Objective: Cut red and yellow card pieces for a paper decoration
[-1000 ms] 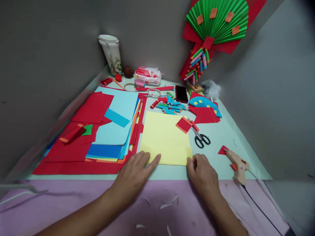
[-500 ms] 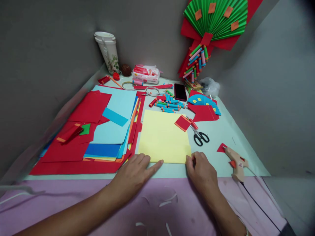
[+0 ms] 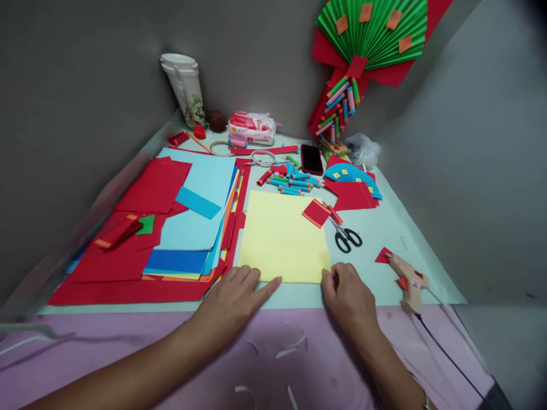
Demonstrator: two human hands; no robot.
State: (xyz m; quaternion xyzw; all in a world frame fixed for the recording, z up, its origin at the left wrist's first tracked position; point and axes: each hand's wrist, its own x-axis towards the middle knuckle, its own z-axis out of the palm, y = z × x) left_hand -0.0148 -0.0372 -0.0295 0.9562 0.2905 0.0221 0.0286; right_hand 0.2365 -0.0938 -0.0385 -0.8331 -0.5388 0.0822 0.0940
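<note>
A sheet of yellow paper (image 3: 280,233) lies flat in front of me, its near edge looking folded. My left hand (image 3: 237,296) holds it down at the near left corner, fingers curled over the paper and thumb stretched along the edge. At the near right corner, my right hand (image 3: 348,293) pinches the edge between thumb and curled fingers. A small red paper piece with orange edges (image 3: 317,213) overlaps the sheet's far right corner. Black-handled scissors (image 3: 347,238) lie just to the right, their blades partly covered by the red bits.
Stacked coloured paper (image 3: 183,228) spreads over the left side. Small paper rolls (image 3: 294,181) lie behind the yellow sheet, near a phone (image 3: 311,159). A glue gun (image 3: 410,282) with a cord rests at right. A green paper fan (image 3: 376,34) stands against the back wall.
The view has shifted very slightly. Both hands keep their places on the near edge of the yellow paper.
</note>
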